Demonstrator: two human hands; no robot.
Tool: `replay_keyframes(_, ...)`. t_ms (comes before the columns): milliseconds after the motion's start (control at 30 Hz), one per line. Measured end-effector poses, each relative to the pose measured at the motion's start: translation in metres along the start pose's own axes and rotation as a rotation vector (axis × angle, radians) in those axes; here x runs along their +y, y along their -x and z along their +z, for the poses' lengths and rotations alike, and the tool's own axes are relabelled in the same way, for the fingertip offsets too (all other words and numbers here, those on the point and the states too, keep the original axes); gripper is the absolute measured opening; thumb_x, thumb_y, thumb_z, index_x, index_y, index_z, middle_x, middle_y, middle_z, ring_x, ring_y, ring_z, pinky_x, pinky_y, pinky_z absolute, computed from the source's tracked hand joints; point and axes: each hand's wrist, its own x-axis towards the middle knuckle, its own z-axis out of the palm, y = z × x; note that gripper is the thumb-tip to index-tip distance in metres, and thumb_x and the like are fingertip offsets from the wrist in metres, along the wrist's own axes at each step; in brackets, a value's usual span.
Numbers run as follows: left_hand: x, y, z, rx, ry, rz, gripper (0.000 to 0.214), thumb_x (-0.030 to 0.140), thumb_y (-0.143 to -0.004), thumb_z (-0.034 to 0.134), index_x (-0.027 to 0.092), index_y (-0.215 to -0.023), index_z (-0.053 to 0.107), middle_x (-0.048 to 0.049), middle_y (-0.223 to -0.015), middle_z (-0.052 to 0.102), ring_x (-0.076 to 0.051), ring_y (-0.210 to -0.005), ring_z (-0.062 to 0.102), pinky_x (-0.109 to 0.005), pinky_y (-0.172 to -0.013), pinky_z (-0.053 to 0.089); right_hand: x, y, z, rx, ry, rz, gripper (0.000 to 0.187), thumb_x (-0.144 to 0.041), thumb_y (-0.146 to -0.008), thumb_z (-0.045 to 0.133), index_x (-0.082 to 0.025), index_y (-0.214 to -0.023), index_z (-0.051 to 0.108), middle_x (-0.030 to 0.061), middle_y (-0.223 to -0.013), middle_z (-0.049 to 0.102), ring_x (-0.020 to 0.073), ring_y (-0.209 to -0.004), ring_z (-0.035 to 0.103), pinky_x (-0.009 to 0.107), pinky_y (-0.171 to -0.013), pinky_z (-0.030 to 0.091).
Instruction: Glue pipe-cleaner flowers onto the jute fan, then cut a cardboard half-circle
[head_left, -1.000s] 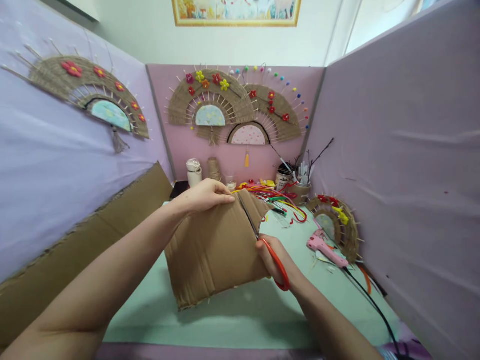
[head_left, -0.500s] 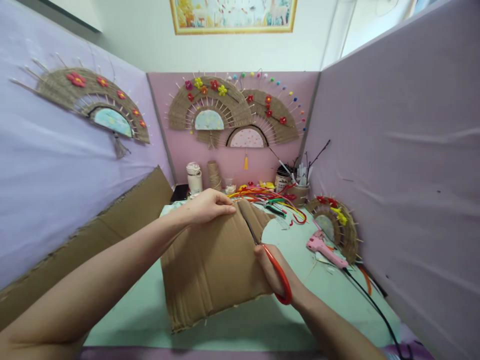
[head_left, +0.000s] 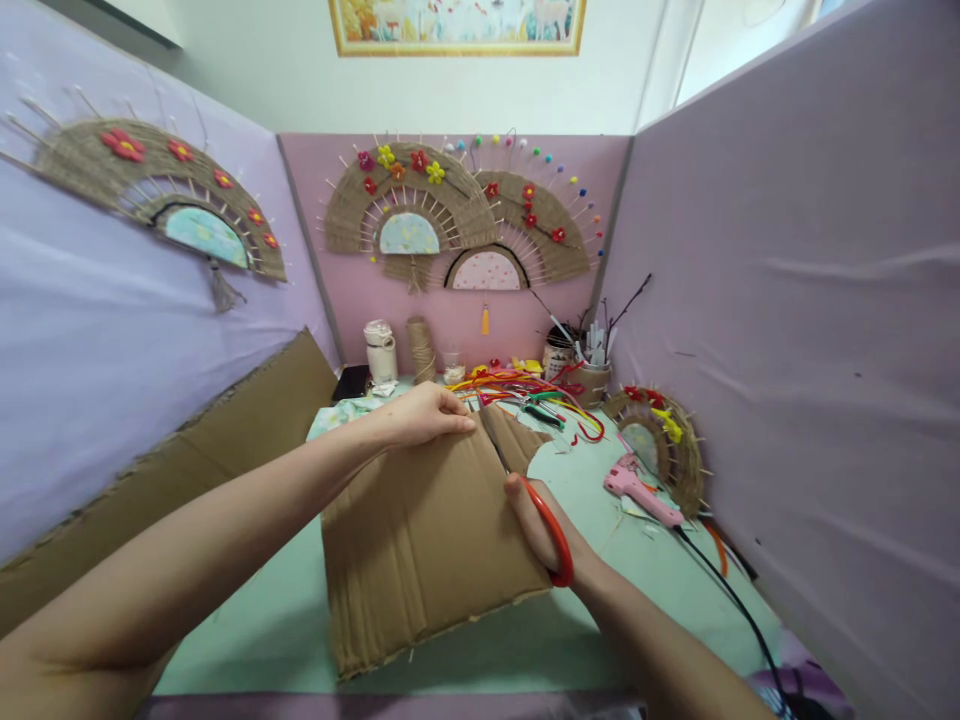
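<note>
A piece of brown cardboard [head_left: 427,540] is held tilted above the pale green table [head_left: 247,600]. At its far edge, my left hand [head_left: 429,412] pinches the board between thumb and fingers. My right hand [head_left: 536,520] is closed round the red handles of a pair of scissors [head_left: 559,545]. The dark blades lie along the cardboard near its far right edge, pointing away from me; a cut strip [head_left: 517,437] stands to their right. Part of the lower blade is hidden by the board.
A pink glue gun [head_left: 641,495] with a black cord lies at right, beside a small woven fan [head_left: 664,440]. Green-handled pliers [head_left: 544,412] and coloured pipe cleaners [head_left: 510,383] lie behind the board. A white bottle [head_left: 381,352] and twine spool [head_left: 421,350] stand at the back.
The view has shifted slightly. The scissors and my right hand have moved a little farther along the cardboard. My left hand keeps its pinch at the far edge.
</note>
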Motion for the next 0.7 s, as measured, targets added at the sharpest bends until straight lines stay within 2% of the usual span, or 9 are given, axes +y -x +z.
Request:
replay_keyframes(100,0.000,-0.006,0.004,0.015,0.015,-0.020,0.033,0.047,-0.070,0.062,0.016,-0.073,0.072,0.0012,-0.063,0.061,-0.013,-0.058,0.047,-0.023,-0.053,0.031,0.005,-0.001,0.003,0.022,-0.043,-0.004,0.072,-0.088,-0.070,0.031,-0.019,-0.057,0.042,-0.0012,-0.049,0.039,0.0112,-0.051,0.039,0.023,-0.045,0.030)
replay_keyframes(200,-0.004,-0.012,0.012,-0.007,0.036,-0.015,0.030,0.045,-0.068,0.064,0.017,-0.074,0.073,0.0018,-0.061,0.060,-0.012,-0.056,0.046,-0.023,-0.052,0.030,0.008,-0.006,0.000,0.076,-0.134,0.019,0.068,-0.087,-0.070,0.035,-0.020,-0.057,0.040,-0.0046,-0.044,0.033,0.0086,-0.044,0.033,0.022,-0.041,0.026)
replay_keyframes(300,-0.013,-0.018,0.017,-0.043,0.072,-0.029,0.029,0.045,-0.067,0.067,0.017,-0.073,0.073,0.0024,-0.057,0.057,-0.011,-0.051,0.043,-0.023,-0.049,0.028,0.008,-0.021,-0.015,0.147,-0.261,0.056,0.067,-0.087,-0.070,0.033,-0.021,-0.061,0.040,-0.0076,-0.042,0.030,0.0068,-0.035,0.028,0.021,-0.036,0.022)
replay_keyframes(367,-0.021,-0.022,0.014,-0.009,0.133,-0.076,0.030,0.047,-0.067,0.068,0.017,-0.073,0.072,0.0026,-0.056,0.056,-0.010,-0.049,0.041,-0.023,-0.047,0.026,0.011,-0.037,-0.027,0.152,-0.320,0.055,0.067,-0.087,-0.070,0.034,-0.020,-0.065,0.043,-0.0072,-0.044,0.035,0.0066,-0.034,0.032,0.020,-0.035,0.024)
replay_keyframes(433,-0.031,-0.025,0.009,0.049,0.255,-0.135,0.032,0.048,-0.066,0.070,0.017,-0.074,0.070,0.0026,-0.057,0.056,-0.010,-0.049,0.042,-0.023,-0.047,0.026,0.016,-0.054,-0.037,0.116,-0.344,0.056,0.065,-0.083,-0.071,0.041,-0.019,-0.067,0.047,-0.0053,-0.050,0.043,0.0061,-0.036,0.037,0.019,-0.036,0.028)
replay_keyframes(533,-0.048,-0.024,0.003,0.095,0.462,-0.214,0.034,0.048,-0.060,0.076,0.017,-0.070,0.067,0.0023,-0.058,0.058,-0.010,-0.051,0.046,-0.023,-0.048,0.028,0.028,-0.076,-0.043,0.145,-0.287,0.113,0.058,-0.076,-0.073,0.050,-0.018,-0.067,0.047,-0.0045,-0.052,0.047,0.0066,-0.038,0.041,0.019,-0.038,0.032)
replay_keyframes(633,-0.070,-0.018,0.008,0.124,0.669,-0.279,0.039,0.047,-0.054,0.082,0.016,-0.070,0.065,0.0011,-0.062,0.061,-0.011,-0.055,0.052,-0.023,-0.052,0.035,0.041,-0.085,-0.041,0.154,-0.186,0.134,0.051,-0.069,-0.072,0.058,-0.018,-0.068,0.048,-0.0044,-0.051,0.049,0.0081,-0.042,0.044,0.020,-0.040,0.033)
replay_keyframes(700,-0.085,-0.012,0.017,0.159,0.803,-0.317,0.043,0.045,-0.050,0.085,0.015,-0.072,0.064,-0.0002,-0.065,0.063,-0.012,-0.057,0.056,-0.023,-0.055,0.039,0.048,-0.085,-0.040,0.092,-0.174,0.103,0.049,-0.065,-0.072,0.060,-0.018,-0.070,0.050,-0.0027,-0.054,0.053,0.0093,-0.046,0.047,0.021,-0.043,0.035)
